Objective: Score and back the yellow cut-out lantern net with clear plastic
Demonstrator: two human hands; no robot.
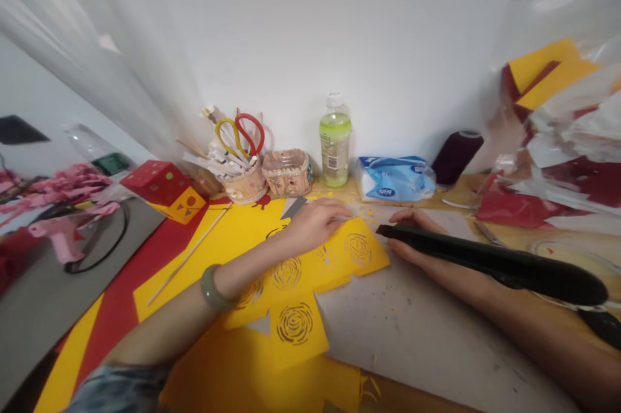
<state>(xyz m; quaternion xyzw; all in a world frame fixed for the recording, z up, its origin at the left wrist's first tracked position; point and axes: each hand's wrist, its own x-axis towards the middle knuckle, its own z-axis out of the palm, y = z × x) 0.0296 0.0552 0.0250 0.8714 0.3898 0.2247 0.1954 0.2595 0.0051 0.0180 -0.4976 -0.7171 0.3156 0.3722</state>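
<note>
Pink craft bits [68, 181]: far left on my feed, well apart from the left hand [316, 226], too blurry for me to name properly
Pink glue gun [55, 238]: nearer side of that pile, also way out left of the left hand
Red-and-yellow box [162, 183]: left of the left hand, past the forearm, spots all over the top
Wooden stick [189, 254]: between the box and the left hand, lying slantwise across plain yellow paper [233, 232]
Greenish bangle [210, 290]: on the left wrist, so just behind the grip
Scissors cup [247, 188]: beyond the left hand and a bit left, red and yellow handles poking up among white strips
Small basket [288, 181]: straight past the left hand, touching or nearly touching the cup, couldn't tell which
Left hand: fingers drawn together, pinching the far edge of the yellow cut-out [339, 270]
Yellow cut-out: under and right of the left hand, swirly rosettes sliced through it, right corner short of the right hand
Green-drink bottle [334, 151]: upright, beyond the left hand
Tissue pack [395, 180]: blue and white, past the gap between the hands
Right hand [412, 256]: thumb and fingers showed either side of the long black tool [490, 261]; I couldn't tell if they were clamped on it
Long black tool: ran from in front of the right hand back over the forearm, tip toward the cut-out
Purple thread cone [457, 155]: leaning, beyond the right hand
Scrap heap [577, 134]: right of the right hand and farther off, yellow, red and white bits in clear plastic
</note>
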